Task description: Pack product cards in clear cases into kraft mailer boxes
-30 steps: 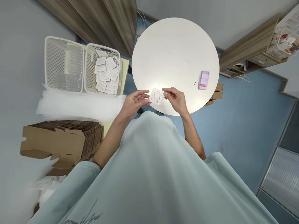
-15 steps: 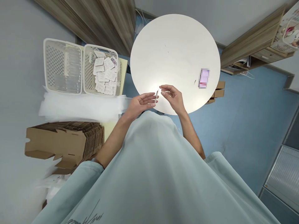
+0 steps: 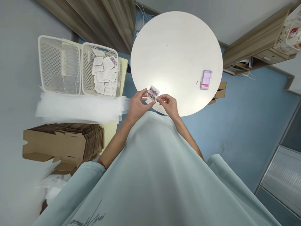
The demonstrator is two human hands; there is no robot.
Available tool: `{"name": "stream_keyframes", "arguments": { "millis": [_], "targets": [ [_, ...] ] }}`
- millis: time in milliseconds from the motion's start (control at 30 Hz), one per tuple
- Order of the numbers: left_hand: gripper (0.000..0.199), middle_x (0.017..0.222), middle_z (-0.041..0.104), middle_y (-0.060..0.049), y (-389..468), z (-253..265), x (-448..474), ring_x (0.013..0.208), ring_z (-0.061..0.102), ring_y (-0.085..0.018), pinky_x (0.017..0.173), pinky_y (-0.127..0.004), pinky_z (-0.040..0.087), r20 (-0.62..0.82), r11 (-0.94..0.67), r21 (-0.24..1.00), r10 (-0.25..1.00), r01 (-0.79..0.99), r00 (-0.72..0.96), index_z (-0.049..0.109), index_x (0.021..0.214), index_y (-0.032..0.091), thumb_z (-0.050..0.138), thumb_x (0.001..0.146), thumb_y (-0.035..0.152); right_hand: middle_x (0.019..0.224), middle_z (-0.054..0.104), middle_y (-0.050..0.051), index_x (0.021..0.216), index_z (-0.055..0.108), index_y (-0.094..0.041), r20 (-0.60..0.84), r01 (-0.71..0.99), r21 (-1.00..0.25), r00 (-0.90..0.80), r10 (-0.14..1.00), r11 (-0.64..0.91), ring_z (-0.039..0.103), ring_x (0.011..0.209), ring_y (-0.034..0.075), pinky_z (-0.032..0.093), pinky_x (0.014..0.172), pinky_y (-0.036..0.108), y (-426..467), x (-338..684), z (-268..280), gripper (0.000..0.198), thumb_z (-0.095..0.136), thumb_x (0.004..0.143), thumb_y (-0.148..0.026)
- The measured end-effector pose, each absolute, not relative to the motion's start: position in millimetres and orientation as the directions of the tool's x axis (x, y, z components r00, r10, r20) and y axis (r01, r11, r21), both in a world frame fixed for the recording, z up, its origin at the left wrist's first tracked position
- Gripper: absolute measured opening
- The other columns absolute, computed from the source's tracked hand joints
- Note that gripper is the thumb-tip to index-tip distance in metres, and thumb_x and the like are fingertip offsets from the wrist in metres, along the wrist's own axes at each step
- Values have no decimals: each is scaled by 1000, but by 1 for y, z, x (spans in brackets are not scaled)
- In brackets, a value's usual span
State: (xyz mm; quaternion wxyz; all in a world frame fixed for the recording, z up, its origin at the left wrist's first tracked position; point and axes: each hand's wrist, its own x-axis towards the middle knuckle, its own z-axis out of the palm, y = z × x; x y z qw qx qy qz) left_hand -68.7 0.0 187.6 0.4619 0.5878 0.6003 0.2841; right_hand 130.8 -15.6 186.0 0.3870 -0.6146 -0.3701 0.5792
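Note:
A small, flat, squarish pack with two rows of dark, patterned pieces faces up just over the near part of the round white table. The pieces resemble press-on nails, though they are too small to be sure. My left hand holds the pack by its left side and lower edge, fingertips on one side and thumb below. At its lower right corner, my right hand pinches with thumb and forefinger, the other fingers curled.
A pixelated lilac item lies on the table's right side. To the left stand a basket of white-backed packs and a basket of clear cases. Below them are white sheets and folded brown cardboard boxes. A wooden cabinet stands right.
The pack, seen edge-on before, has turned so its face with the two rows shows. My right hand has moved down and left onto the pack's corner.

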Motion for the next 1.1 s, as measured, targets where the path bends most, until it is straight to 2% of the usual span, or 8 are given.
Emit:
{"name": "stream_keyframes", "arguments": {
  "millis": [133, 267, 333, 567, 700, 833, 1100],
  "targets": [
    [75, 148, 74, -11, 4, 176, -77, 125, 77, -30, 107, -45, 69, -227, 151, 873, 967, 464, 113, 68, 155, 25, 94, 88, 47, 102, 84, 4, 96, 77, -24, -434, 51, -898, 66, 898, -438, 79, 97, 21, 67, 93, 38, -6, 128, 174, 34, 84, 90, -57],
    [48, 143, 75, -11, 13, 155, -91, 117, 78, -26, 105, -44, 69, -275, 198, 870, 955, 451, 112, 74, 146, 24, 77, 99, 35, 95, 81, 2, 97, 73, -25, -472, 91, -875, 61, 879, -476, 80, 92, 21, 68, 90, 38, 7, 125, 154, 26, 81, 90, -49],
    [42, 140, 76, -11, 20, 141, -97, 112, 79, -26, 103, -44, 68, -310, 224, 857, 944, 465, 115, 76, 140, 22, 70, 99, 27, 90, 80, 1, 98, 71, -25, -511, 109, -851, 51, 858, -513, 81, 87, 21, 69, 89, 38, 14, 122, 140, 22, 81, 90, -44],
    [44, 143, 76, -14, 38, 105, -107, 112, 78, -27, 108, -46, 65, -451, 314, 777, 882, 546, 135, 77, 136, 19, 62, 94, 20, 87, 80, 0, 99, 70, -25, -599, 237, -764, 87, 796, -600, 83, 88, 22, 69, 98, 42, 32, 104, 95, 9, 75, 92, -27],
    [51, 151, 70, -18, 41, 92, -114, 119, 76, -30, 113, -48, 62, -521, 340, 718, 841, 607, 144, 72, 144, 16, 56, 95, 15, 101, 84, 3, 105, 71, -25, -628, 364, -683, 150, 764, -633, 83, 93, 23, 68, 103, 46, 33, 106, 86, 11, 73, 94, -24],
    [51, 148, 72, -17, 41, 87, -127, 120, 76, -31, 117, -52, 60, -552, 366, 700, 822, 614, 139, 73, 142, 18, 55, 95, 13, 115, 85, 6, 105, 70, -24, -648, 463, -606, 183, 739, -646, 83, 94, 23, 66, 108, 47, 29, 110, 90, 9, 71, 97, -25],
    [53, 153, 74, -15, 32, 104, -170, 129, 76, -29, 121, -49, 60, -557, 427, 737, 823, 524, 113, 71, 150, 19, 58, 98, 18, 120, 85, 7, 111, 73, -24, -615, 472, -650, 133, 777, -595, 84, 97, 23, 65, 107, 45, 28, 83, 118, 12, 70, 101, -30]
  ]
}}
